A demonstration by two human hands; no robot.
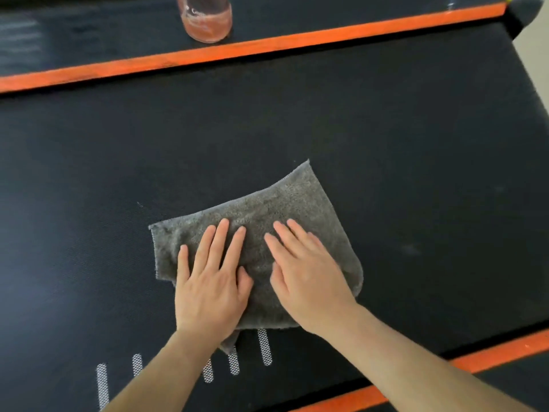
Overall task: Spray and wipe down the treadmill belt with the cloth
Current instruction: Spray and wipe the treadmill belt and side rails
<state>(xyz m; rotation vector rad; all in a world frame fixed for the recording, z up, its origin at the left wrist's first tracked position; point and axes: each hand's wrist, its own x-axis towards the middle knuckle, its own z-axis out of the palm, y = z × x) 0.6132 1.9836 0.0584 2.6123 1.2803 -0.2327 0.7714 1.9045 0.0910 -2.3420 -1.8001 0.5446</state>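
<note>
Grey cloth (285,209) was spread flat on the black treadmill belt (386,129), slightly below frame centre. Its long axis ran lower left to upper right, with one corner pointed toward the upper right. Left hand (211,281) and right hand (309,281) were laid side by side on the cloth's lower half, palms down, fingers straight and aimed up-frame, pressed flat with nothing gripped. Cloth was seen above and to both sides of the hands. White mesh-pattern dash marks (264,346) were printed on the belt just below the cloth. A clear bottle (208,22) with pinkish liquid was stood at the top edge, beyond the far orange stripe (267,46), well apart from the cloth.
</note>
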